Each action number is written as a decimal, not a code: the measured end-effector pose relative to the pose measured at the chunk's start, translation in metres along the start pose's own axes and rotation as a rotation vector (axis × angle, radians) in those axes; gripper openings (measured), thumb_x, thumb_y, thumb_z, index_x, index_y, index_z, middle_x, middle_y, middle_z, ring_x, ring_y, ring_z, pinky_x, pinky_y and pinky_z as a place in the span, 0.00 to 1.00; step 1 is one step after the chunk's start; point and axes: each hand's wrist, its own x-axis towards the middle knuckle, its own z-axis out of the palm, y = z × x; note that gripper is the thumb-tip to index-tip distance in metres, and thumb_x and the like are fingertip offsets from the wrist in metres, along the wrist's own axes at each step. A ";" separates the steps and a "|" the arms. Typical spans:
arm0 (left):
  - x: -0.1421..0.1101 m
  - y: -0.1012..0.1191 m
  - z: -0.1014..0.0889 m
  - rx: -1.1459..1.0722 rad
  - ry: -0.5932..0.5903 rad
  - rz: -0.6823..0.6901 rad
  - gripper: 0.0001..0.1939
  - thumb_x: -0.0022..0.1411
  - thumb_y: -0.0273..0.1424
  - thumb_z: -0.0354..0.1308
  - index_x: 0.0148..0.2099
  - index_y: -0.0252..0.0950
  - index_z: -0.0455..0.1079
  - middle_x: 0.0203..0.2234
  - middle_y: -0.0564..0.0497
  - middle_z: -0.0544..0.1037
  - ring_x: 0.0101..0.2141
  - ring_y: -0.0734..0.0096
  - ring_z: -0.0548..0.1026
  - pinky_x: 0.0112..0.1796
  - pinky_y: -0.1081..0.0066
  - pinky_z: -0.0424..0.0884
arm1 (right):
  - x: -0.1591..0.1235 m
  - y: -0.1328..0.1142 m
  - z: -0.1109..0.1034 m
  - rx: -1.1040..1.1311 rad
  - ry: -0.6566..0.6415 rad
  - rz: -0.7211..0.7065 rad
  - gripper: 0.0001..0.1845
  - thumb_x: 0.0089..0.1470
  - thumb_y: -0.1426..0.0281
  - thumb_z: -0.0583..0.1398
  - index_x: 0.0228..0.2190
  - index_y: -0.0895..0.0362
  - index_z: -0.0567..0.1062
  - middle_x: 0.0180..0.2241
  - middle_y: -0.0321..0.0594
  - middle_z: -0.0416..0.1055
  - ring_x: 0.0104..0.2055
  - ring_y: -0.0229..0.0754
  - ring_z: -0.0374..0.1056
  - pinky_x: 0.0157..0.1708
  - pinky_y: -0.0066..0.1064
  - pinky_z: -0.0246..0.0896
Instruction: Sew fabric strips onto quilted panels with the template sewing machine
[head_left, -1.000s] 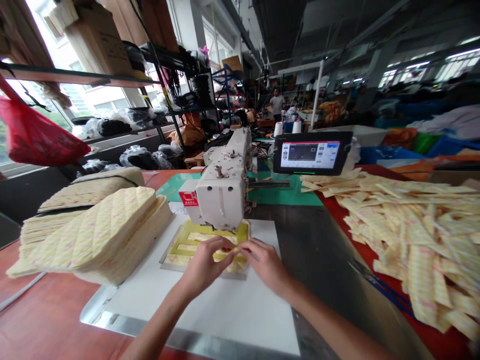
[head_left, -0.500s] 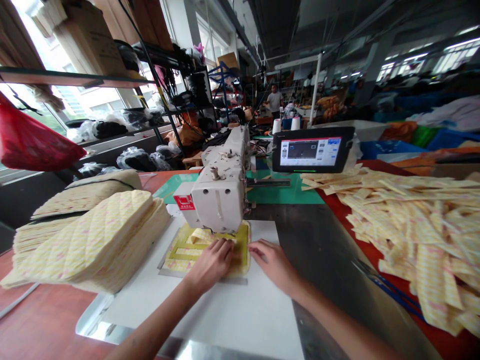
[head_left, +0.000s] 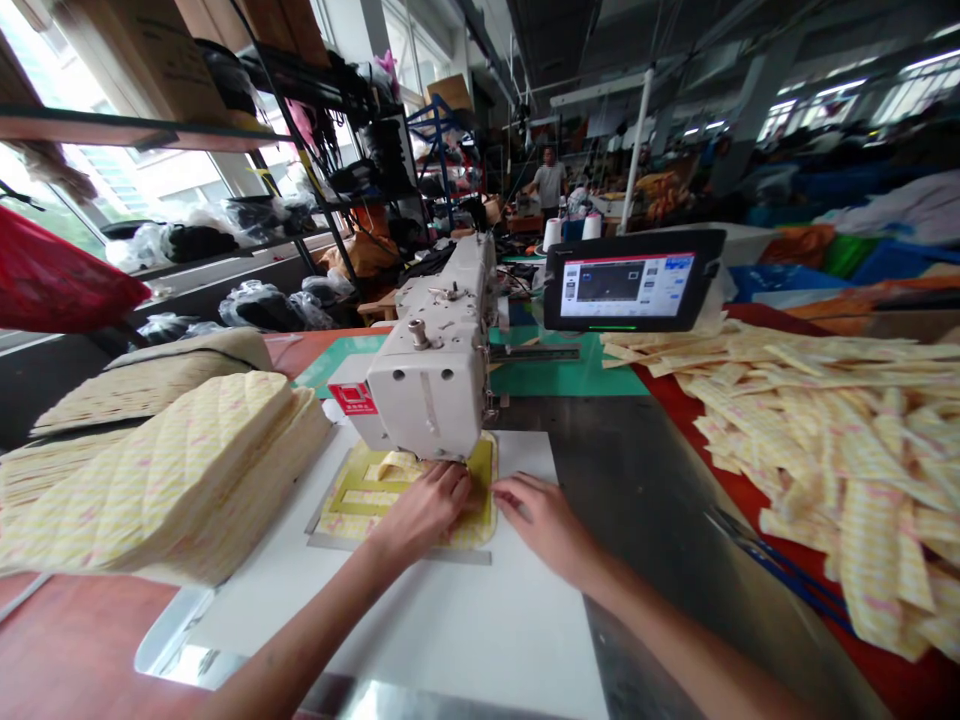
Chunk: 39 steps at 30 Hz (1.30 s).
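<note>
One quilted panel (head_left: 337, 525), yellow and white, lies low in the centre of the frame, under a yellow slotted template (head_left: 484, 475); at least two slots show, the rest covered. One loose strip end (head_left: 401, 462) curls up at the upper slot, beside the sewing machine head (head_left: 427, 400). Left hand (head_left: 431, 505): fingers bunched, tips down on the template's right part, probably to hold cloth flat; whether they pinch anything, cannot tell. Right hand (head_left: 544, 520): fingers curled, thumb close to forefinger, at the panel's right edge, perhaps as a steady; grip cannot be told. White sheet (head_left: 510, 610) beneath, likely a smooth bed. Left of frame: two stacks, one of quilted panels (head_left: 172, 450), one strapped bundle (head_left: 157, 385) behind, near enough for easy reach. Right of frame: one heap of cut strips (head_left: 810, 430), too tangled to count, and one blue-handled tool (head_left: 795, 577) alongside. Upper centre: one control screen (head_left: 622, 282), angled towards the seat, presumably for reading; two thread cones (head_left: 552, 235) behind it; one distant person (head_left: 550, 183).
</note>
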 end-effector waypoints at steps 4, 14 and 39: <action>-0.002 -0.002 0.002 -0.052 -0.028 -0.010 0.08 0.70 0.22 0.53 0.49 0.32 0.70 0.44 0.39 0.77 0.44 0.53 0.76 0.44 0.56 0.77 | -0.001 -0.001 -0.001 -0.015 -0.023 0.001 0.10 0.63 0.78 0.59 0.40 0.54 0.78 0.37 0.40 0.77 0.39 0.43 0.74 0.41 0.34 0.70; -0.014 -0.008 0.011 -0.342 0.121 -0.087 0.16 0.61 0.17 0.56 0.50 0.32 0.74 0.49 0.38 0.77 0.50 0.54 0.76 0.51 0.56 0.76 | -0.001 -0.017 0.005 -0.356 -0.160 -0.074 0.20 0.64 0.70 0.61 0.57 0.53 0.72 0.47 0.47 0.71 0.51 0.53 0.68 0.53 0.48 0.69; -0.025 -0.017 0.016 -0.537 0.188 -0.189 0.23 0.66 0.16 0.47 0.58 0.34 0.74 0.54 0.41 0.78 0.54 0.60 0.76 0.56 0.58 0.74 | 0.018 -0.023 0.011 -0.611 -0.245 -0.201 0.15 0.62 0.77 0.58 0.48 0.55 0.77 0.47 0.46 0.75 0.50 0.53 0.68 0.48 0.45 0.68</action>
